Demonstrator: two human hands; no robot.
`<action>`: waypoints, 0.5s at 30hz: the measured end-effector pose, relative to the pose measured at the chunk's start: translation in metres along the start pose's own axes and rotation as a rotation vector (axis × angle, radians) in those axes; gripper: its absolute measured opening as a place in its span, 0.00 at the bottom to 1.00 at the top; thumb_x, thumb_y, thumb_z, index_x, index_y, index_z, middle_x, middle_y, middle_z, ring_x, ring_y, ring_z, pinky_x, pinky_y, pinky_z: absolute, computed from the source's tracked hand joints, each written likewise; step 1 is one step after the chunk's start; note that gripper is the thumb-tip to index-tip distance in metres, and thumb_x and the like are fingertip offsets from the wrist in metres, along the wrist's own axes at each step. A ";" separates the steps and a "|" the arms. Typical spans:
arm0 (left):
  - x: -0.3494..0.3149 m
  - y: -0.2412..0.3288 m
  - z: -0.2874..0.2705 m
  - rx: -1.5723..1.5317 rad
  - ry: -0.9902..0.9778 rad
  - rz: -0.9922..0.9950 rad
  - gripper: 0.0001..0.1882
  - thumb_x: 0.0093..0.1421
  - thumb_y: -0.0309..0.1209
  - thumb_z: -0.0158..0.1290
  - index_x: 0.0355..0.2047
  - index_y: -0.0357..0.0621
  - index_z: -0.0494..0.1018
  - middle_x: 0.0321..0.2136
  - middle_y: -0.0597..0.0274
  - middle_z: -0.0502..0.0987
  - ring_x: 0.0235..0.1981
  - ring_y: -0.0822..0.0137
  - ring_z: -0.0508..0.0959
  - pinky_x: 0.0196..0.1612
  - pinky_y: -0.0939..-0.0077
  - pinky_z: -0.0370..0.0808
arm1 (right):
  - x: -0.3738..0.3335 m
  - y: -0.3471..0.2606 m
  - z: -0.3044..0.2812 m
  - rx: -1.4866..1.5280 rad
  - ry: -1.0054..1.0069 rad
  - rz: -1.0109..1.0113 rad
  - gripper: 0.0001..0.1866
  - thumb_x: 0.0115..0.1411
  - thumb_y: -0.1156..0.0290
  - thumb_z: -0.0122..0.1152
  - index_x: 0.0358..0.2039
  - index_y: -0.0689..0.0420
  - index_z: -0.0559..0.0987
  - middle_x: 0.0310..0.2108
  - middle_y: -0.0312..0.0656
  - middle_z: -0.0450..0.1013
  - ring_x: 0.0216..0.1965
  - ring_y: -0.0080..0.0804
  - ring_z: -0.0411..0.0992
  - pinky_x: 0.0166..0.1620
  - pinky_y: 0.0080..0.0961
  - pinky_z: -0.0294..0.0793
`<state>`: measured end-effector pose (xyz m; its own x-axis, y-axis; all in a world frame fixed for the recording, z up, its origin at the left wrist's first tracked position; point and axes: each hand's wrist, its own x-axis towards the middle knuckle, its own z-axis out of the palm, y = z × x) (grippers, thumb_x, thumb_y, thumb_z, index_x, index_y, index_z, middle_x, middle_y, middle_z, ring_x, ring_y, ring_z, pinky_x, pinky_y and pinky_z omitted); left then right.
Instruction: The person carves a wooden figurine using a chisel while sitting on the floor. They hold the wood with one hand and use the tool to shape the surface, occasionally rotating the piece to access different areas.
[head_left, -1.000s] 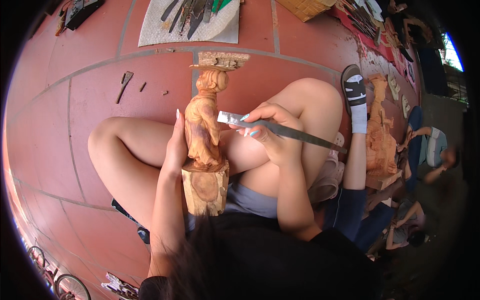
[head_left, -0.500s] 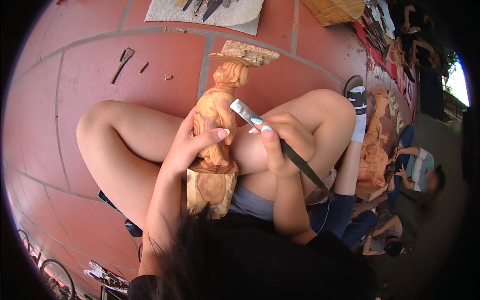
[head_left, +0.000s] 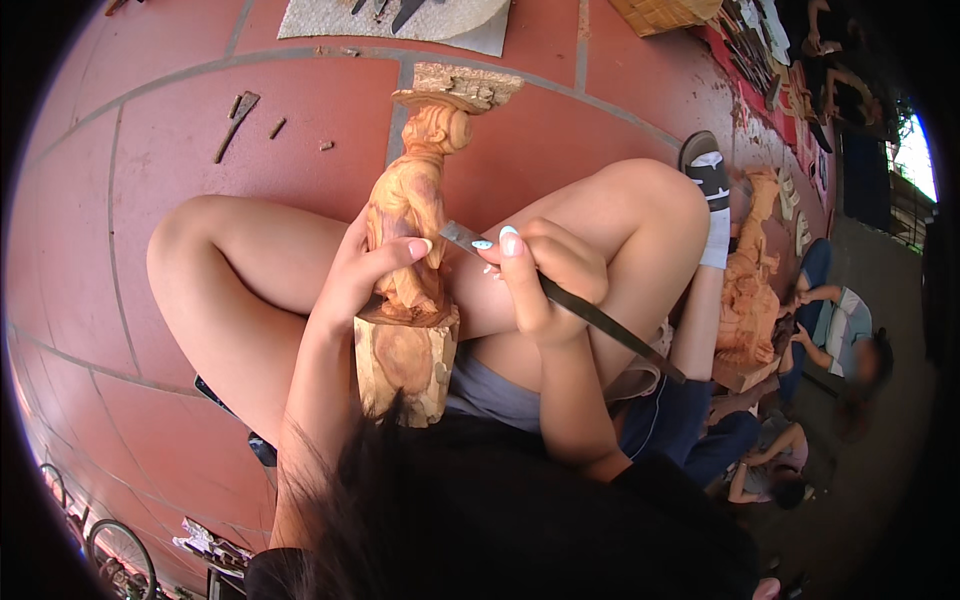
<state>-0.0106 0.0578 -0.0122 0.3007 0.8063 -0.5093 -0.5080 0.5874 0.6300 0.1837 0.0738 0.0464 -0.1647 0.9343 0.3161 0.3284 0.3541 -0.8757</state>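
Observation:
A carved wooden figurine (head_left: 408, 200) stands between my bent legs, its rough block base (head_left: 405, 368) toward me and a flat rough slab (head_left: 468, 86) above its head. My left hand (head_left: 365, 268) is wrapped round the figurine's lower body from the left, thumb across its front. In my right hand (head_left: 550, 275) is a long flat metal chisel (head_left: 610, 325), pinched near its blade between thumb and fingers. The blade's tip (head_left: 450, 232) is at the figurine's right side; whether it touches the wood I cannot tell. The dark shank slants down to the right past my wrist.
On the red tiled floor (head_left: 160, 260) lie a small blade (head_left: 236, 125) and short pegs. A pale mat (head_left: 450, 25) with tools is at the far side. At right stands a larger wood carving (head_left: 748, 285), with other people (head_left: 845, 330) seated beyond. A bicycle (head_left: 120, 560) shows lower left.
The chisel's tip has come down and left to the figurine's side, and the chisel now lies flatter. The figurine and both hands sit slightly farther left in view. Both grips stay closed.

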 end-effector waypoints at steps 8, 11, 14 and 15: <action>0.003 -0.005 -0.002 -0.028 -0.023 0.008 0.29 0.58 0.37 0.59 0.56 0.34 0.65 0.42 0.54 0.77 0.41 0.67 0.79 0.46 0.73 0.76 | 0.001 0.002 -0.001 0.024 -0.009 -0.030 0.08 0.61 0.81 0.59 0.24 0.67 0.79 0.18 0.44 0.72 0.17 0.31 0.70 0.21 0.24 0.66; 0.014 -0.015 -0.009 -0.017 0.003 0.024 0.27 0.65 0.44 0.51 0.54 0.34 0.66 0.38 0.51 0.78 0.35 0.63 0.81 0.40 0.71 0.79 | 0.006 0.003 0.009 0.021 0.076 -0.066 0.09 0.61 0.81 0.60 0.22 0.66 0.79 0.16 0.43 0.71 0.15 0.30 0.67 0.20 0.25 0.64; 0.012 -0.010 -0.009 -0.084 -0.039 -0.080 0.30 0.67 0.51 0.45 0.51 0.33 0.68 0.36 0.49 0.79 0.33 0.60 0.82 0.38 0.68 0.81 | 0.004 0.001 0.006 0.041 0.052 -0.039 0.11 0.60 0.81 0.60 0.20 0.66 0.78 0.15 0.43 0.69 0.14 0.30 0.65 0.19 0.26 0.62; 0.010 -0.011 -0.007 -0.123 -0.030 -0.087 0.30 0.67 0.52 0.45 0.51 0.33 0.69 0.36 0.49 0.79 0.33 0.60 0.82 0.38 0.68 0.82 | 0.003 0.000 0.003 0.044 0.011 -0.021 0.11 0.60 0.81 0.60 0.20 0.66 0.78 0.15 0.43 0.69 0.14 0.29 0.65 0.19 0.26 0.62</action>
<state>-0.0078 0.0592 -0.0288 0.3710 0.7552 -0.5404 -0.5735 0.6440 0.5063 0.1803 0.0761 0.0465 -0.1612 0.9271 0.3385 0.2833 0.3720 -0.8839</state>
